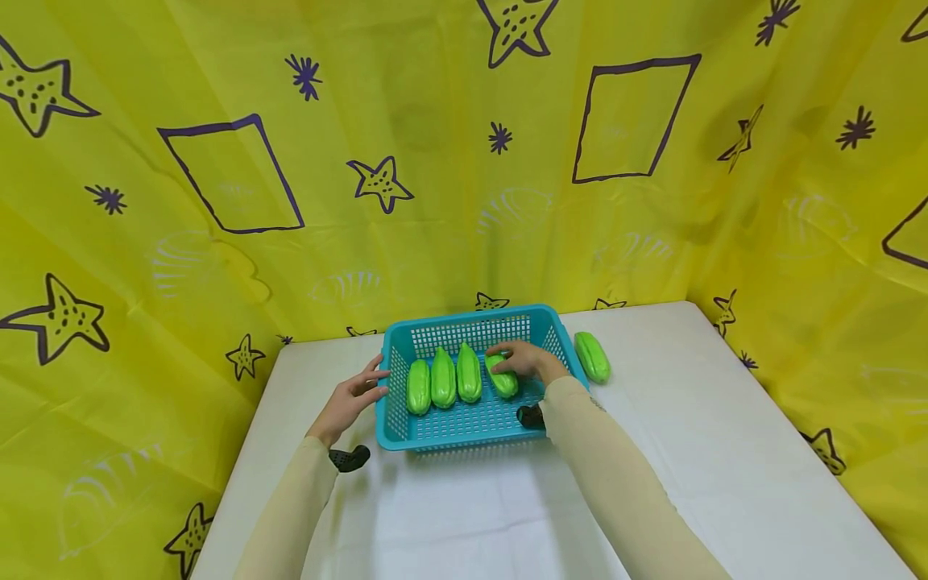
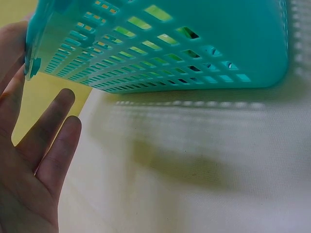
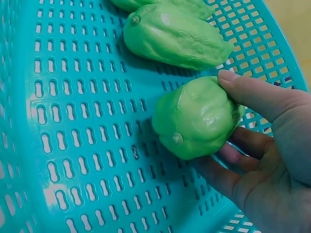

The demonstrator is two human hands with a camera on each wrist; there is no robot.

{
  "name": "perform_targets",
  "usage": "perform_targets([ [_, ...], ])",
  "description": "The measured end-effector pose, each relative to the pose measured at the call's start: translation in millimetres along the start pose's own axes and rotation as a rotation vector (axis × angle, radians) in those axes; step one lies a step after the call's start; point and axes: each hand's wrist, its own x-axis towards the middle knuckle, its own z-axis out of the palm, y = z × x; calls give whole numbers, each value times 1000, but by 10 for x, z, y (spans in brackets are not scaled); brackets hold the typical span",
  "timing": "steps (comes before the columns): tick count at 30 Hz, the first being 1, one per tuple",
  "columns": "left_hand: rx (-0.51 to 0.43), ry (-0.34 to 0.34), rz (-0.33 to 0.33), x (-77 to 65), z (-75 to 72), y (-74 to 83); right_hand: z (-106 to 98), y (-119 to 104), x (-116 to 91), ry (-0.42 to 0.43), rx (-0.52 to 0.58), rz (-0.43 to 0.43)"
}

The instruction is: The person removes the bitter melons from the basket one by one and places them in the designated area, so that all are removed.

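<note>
A turquoise plastic basket (image 1: 464, 435) with slotted walls stands on the white table. Inside it, three glossy green gourds (image 1: 444, 379) lie side by side. To their right, my right hand (image 1: 528, 360) holds another green gourd (image 3: 194, 119), thumb on one side and fingers round the other, low over the basket floor. My left hand (image 1: 350, 403) is at the basket's left rim, its fingers mostly straight. In the left wrist view, the upper fingers (image 2: 12, 53) of that hand meet the rim and the lower ones stand apart from the wall.
One more green gourd (image 1: 592, 357) lies on the white table (image 1: 464, 524), just outside the basket's right wall. Yellow curtains (image 1: 435, 242) with dark star and frame drawings hang behind the table and along both sides. A dark wrist device shows at each sleeve.
</note>
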Motion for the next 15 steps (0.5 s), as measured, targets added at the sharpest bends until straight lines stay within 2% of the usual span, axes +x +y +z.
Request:
perform_targets([
  [10, -4, -8, 1, -7, -1, 10, -28, 15, -2, 5, 25, 10],
  [15, -1, -10, -8, -6, -2, 23, -44, -2, -6, 27, 9, -13],
])
